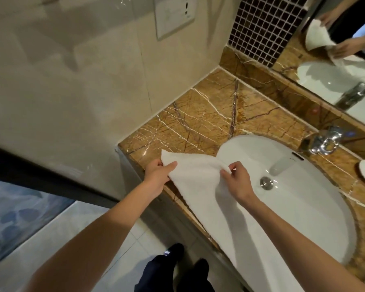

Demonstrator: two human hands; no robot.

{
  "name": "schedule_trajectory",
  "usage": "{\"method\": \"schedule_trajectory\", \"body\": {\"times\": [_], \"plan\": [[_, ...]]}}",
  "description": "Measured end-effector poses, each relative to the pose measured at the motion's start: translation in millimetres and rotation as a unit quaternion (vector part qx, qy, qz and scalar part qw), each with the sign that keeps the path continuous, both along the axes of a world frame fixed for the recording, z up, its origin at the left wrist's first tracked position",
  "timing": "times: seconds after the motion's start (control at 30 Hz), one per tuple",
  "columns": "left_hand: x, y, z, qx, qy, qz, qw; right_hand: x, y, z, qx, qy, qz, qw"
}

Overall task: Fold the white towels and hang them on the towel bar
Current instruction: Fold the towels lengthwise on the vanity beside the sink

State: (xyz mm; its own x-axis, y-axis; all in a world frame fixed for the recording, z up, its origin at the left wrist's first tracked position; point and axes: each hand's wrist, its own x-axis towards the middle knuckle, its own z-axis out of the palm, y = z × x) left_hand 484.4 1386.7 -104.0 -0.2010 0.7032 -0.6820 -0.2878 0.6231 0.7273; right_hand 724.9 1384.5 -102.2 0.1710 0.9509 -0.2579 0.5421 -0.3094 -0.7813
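- The white towel (200,178) lies on the front edge of the marble desk (209,114). It runs from its lifted corner at 10 o'clock down toward 5 o'clock, where it passes under the right forearm and covers the near-left rim of the basin (303,197).
- The left hand (158,175) grips the far corner of the towel. Its fingers (170,166) are curled, with the thumb on top of the cloth, and they hold the corner a little above the desk.
- The right hand (237,182) is at 3 o'clock from the left one. It pinches the upper edge of the towel between thumb and fingertips, just beside the basin rim.
- I judge that the task is at an early step: the two hands stretch one short edge, as if to begin or to straighten a fold.
- No finished, neat fold is visible. Perhaps the cloth is already doubled once along its length, but white on white near the basin makes this hard to tell.
- Only this one towel is in view, and no towel bar is in view, so hanging is not yet done.
- What is left, as I judge: finish the folding, carry the towel to the bar, hang it, then do the same with the other towels.
- The tap (322,144) stands at 2 o'clock from the hands, well apart from the towel.
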Motion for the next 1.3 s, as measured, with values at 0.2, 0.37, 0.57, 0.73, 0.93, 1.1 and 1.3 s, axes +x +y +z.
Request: {"method": "schedule_trajectory", "body": {"times": [0.2, 0.37, 0.57, 0.73, 0.93, 1.1, 1.3], "plan": [[-16, -6, 6, -0.017, -0.048, -0.01, 0.999, -9, 6, 0, -0.119, -0.007, 0.136, 0.983], [-28, 2, 11, -0.048, -0.058, -0.033, 0.997, -30, 29, 3, -0.181, 0.039, 0.102, 0.977], [-38, 11, 15, -0.003, 0.105, -0.097, 0.99, -53, 51, 8, -0.164, 0.057, 0.062, 0.983], [-38, 16, 25, 0.028, 0.148, -0.2, 0.968, -67, 67, 18, -0.152, 0.103, 0.06, 0.981], [-33, 15, 27, 0.079, 0.193, -0.3, 0.931, -78, 77, 27, -0.12, 0.171, 0.094, 0.973], [-29, 13, 22, 0.126, 0.277, -0.321, 0.897, -79, 71, 25, -0.046, 0.166, 0.105, 0.979], [-28, 15, 19, 0.145, 0.311, -0.299, 0.89, -77, 72, 24, -0.02, 0.174, 0.092, 0.98]]}}
